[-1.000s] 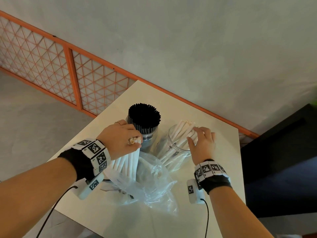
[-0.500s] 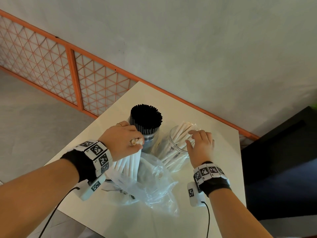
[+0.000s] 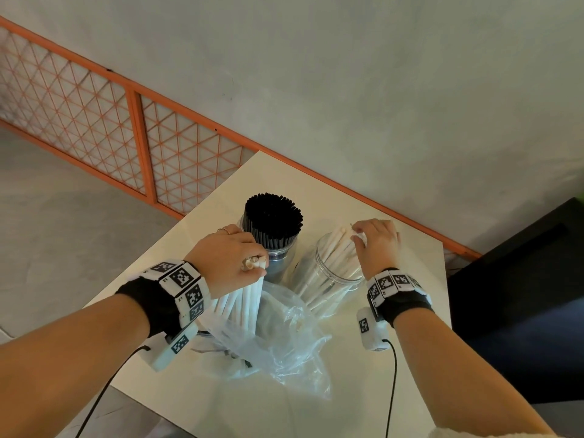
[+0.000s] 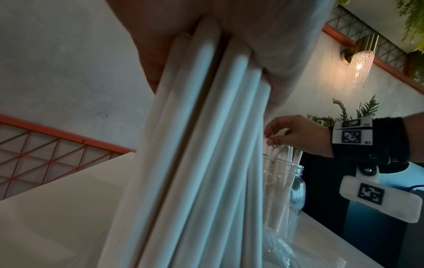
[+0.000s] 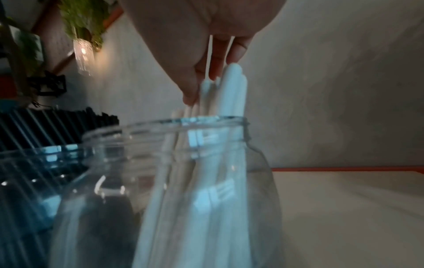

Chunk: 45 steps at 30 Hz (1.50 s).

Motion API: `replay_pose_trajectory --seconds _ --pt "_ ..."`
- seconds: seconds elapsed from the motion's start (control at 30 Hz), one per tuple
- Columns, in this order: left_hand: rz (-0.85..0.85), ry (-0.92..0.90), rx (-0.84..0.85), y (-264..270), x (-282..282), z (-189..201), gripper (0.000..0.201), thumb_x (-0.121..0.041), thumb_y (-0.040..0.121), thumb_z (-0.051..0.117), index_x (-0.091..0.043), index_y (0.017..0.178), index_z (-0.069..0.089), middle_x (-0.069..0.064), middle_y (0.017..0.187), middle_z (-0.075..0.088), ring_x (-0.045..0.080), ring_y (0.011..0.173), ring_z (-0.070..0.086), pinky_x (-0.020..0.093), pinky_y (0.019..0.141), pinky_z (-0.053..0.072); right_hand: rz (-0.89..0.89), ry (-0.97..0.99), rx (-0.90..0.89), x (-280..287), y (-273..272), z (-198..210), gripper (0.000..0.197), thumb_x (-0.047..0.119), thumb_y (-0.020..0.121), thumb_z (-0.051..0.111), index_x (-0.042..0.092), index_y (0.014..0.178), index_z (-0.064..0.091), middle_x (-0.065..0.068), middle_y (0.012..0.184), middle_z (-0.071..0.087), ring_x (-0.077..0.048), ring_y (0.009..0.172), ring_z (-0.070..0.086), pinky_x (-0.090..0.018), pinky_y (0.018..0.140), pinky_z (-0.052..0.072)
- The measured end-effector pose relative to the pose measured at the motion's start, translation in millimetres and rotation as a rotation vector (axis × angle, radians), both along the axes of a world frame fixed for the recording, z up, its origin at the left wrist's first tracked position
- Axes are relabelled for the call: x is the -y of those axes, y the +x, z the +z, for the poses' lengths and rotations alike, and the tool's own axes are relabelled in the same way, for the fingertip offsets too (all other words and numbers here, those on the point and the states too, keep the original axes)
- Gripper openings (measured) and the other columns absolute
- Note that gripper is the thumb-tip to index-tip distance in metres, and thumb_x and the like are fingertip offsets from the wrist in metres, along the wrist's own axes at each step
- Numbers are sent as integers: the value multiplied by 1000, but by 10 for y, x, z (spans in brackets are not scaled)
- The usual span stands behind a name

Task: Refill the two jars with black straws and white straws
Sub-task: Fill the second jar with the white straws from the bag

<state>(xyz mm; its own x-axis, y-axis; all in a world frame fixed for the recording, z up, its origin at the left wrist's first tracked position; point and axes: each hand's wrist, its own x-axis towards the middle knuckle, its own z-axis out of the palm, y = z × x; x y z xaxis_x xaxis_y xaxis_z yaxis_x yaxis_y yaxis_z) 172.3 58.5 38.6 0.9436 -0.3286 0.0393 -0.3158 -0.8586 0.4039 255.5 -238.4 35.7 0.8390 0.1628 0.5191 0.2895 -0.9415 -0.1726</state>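
Observation:
My left hand (image 3: 234,262) grips a bundle of white straws (image 3: 243,305) near its top, and the bundle's lower ends stand in a clear plastic bag (image 3: 284,339). The left wrist view shows that hand (image 4: 263,45) wrapped round the bundle (image 4: 195,163). Black straws (image 3: 273,218) fill the left jar (image 3: 281,263). Beside it, the clear jar (image 3: 331,279) holds white straws (image 3: 339,248) leaning to its far rim. My right hand (image 3: 373,245) pinches their tips between thumb and fingers (image 5: 234,56), just above the rim (image 5: 160,125).
Both jars and the bag stand on a small white table (image 3: 354,412), whose near left edge lies under my left forearm. An orange lattice railing (image 3: 94,105) runs behind it on the left. A dark piece of furniture (image 3: 521,295) stands close on the right.
My right hand has shifted from lying over the jar's straws to their far tips. The left hand has kept its grip on the bundle and barely moved.

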Motion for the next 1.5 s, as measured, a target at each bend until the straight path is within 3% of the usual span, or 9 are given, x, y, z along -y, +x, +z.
replay_pose_trajectory --seconds 0.33,0.5,0.57,0.77,0.87,1.07,1.27,1.37,1.5 --pt "-10 9 18 16 -5 -6 56 -61 71 25 -38 103 64 -18 100 60 13 103 47 27 86 43 12 92 27 66 -69 -107 21 15 84 69 15 105 67 -7 110 59 -28 101 49 -48 82 49" --pt "-18 14 8 13 -12 1 52 -61 72 26 -40 102 63 -18 99 59 13 102 47 27 86 43 126 331 83 -270 -423 145 24 17 88 64 13 111 62 -2 114 54 -17 105 46 -32 89 43" --pt "-21 -2 16 3 -11 11 50 -60 72 29 -39 101 64 -17 98 60 13 100 49 27 85 43 222 453 -38 -524 -650 130 26 16 88 63 15 113 60 3 113 52 -9 101 50 -27 89 46" --pt "-68 -68 -5 -29 19 16 51 -71 70 37 -38 102 60 -18 101 60 10 100 49 29 85 44 444 861 -864 -1185 -1051 -302 71 13 81 74 43 130 32 22 124 48 7 113 49 -16 91 45" --pt "-92 -62 -10 -55 -11 68 59 -78 68 39 -40 110 56 -19 109 57 7 102 49 32 90 43 381 868 -881 -1309 -1043 -422 66 10 81 73 23 136 37 9 125 57 15 104 52 -8 86 42" --pt "-48 45 -6 -182 -91 104 74 -69 62 34 -37 129 41 -14 122 55 13 111 47 32 94 41 293 840 -865 -1339 -1004 -502 41 22 80 74 16 117 56 3 108 64 1 93 56 -13 76 42" --pt "19 -110 -49 -153 -87 46 68 -35 79 65 -30 138 31 -3 107 62 16 102 52 32 86 45 339 844 -870 -1408 -923 -508 61 22 74 78 19 126 47 1 116 63 -12 105 60 -24 90 49" --pt "31 -149 -74 -122 -134 26 67 -42 77 69 -30 134 35 -5 113 61 16 102 54 37 88 46 297 870 -836 -1425 -889 -470 51 16 74 77 15 118 51 -1 110 65 -14 99 63 -29 87 52" --pt "24 -122 -61 -123 -154 64 49 -44 79 69 -27 122 50 -11 101 56 8 94 50 24 81 38 278 959 -851 -1414 -892 -493 45 9 74 75 12 114 55 -4 108 67 -16 99 64 -32 87 54"
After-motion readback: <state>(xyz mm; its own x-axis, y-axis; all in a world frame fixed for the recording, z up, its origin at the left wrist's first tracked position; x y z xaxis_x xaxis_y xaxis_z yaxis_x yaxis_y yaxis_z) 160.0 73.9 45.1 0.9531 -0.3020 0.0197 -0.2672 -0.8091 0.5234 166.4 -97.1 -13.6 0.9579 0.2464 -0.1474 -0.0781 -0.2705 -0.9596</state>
